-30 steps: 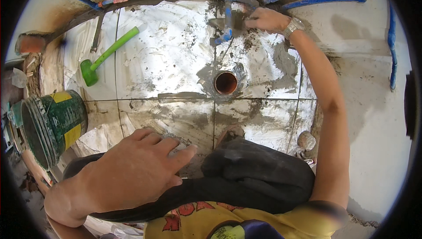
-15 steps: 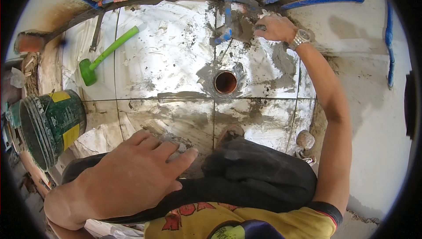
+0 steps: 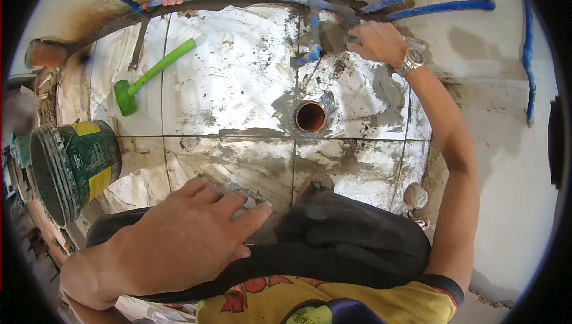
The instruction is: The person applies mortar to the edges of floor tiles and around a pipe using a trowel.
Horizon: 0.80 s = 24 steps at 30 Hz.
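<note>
My right hand [image 3: 376,43], with a watch at the wrist, reaches to the far right corner of the floor. Its fingers are closed on a greyish tool [image 3: 416,43]; ends of it show on either side of the fist, but its kind is hidden. Below it lie large white floor tiles [image 3: 238,74] smeared with grey mortar, with a patch of wet mortar [image 3: 335,39] close to the fist. Over my bent knee hangs my left hand [image 3: 185,234], its fingers loosely apart and nothing in them.
An open round pipe [image 3: 310,117] comes up through the tiles. A green mallet [image 3: 149,77] lies at the left, beyond a green bucket [image 3: 77,169] tipped on its side. Blue pipes [image 3: 441,9] run along the far walls, and one elbow [image 3: 310,56] juts over the tiles. A stone [image 3: 415,195] sits at right.
My right hand has shifted slightly within the far right corner, and more of the greyish tool now shows beside the wrist. The whole view has moved a little; my left hand stays over the knee.
</note>
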{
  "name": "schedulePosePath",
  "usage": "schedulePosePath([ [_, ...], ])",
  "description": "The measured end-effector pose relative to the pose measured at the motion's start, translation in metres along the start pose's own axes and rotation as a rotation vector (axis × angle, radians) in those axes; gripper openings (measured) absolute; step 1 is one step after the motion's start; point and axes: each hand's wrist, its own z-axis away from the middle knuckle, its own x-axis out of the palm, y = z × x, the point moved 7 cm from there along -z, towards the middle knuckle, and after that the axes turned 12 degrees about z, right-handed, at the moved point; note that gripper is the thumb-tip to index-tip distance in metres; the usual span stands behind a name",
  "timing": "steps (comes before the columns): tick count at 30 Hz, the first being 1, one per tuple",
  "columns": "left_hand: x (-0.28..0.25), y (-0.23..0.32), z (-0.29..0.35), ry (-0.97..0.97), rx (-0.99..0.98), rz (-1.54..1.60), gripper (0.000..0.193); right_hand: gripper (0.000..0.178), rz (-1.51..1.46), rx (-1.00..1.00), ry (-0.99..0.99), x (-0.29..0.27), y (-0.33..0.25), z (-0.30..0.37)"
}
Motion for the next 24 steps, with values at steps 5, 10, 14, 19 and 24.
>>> schedulePosePath([
  [5, 0.001, 0.001, -0.002, -0.046, 0.016, 0.019, 0.06, 0.04, 0.028, 0.012, 0.099, 0.012, 0.0, -0.002],
  [10, -0.001, 0.001, -0.002, -0.017, 0.008, 0.0, 0.06, 0.042, -0.054, 0.005, 0.055, 0.015, 0.008, 0.004],
  [14, 0.0, 0.003, -0.006, -0.059, 0.01, 0.019, 0.061, 0.046, -0.001, -0.069, 0.019, 0.01, -0.009, 0.005],
  [19, -0.001, -0.002, -0.005, -0.036, 0.005, 0.036, 0.061, 0.048, -0.017, 0.008, -0.078, 0.008, -0.005, -0.008],
  [24, -0.001, -0.001, -0.006, -0.051, 0.009, 0.023, 0.06, 0.047, 0.037, -0.002, -0.025, 0.01, 0.006, -0.005],
])
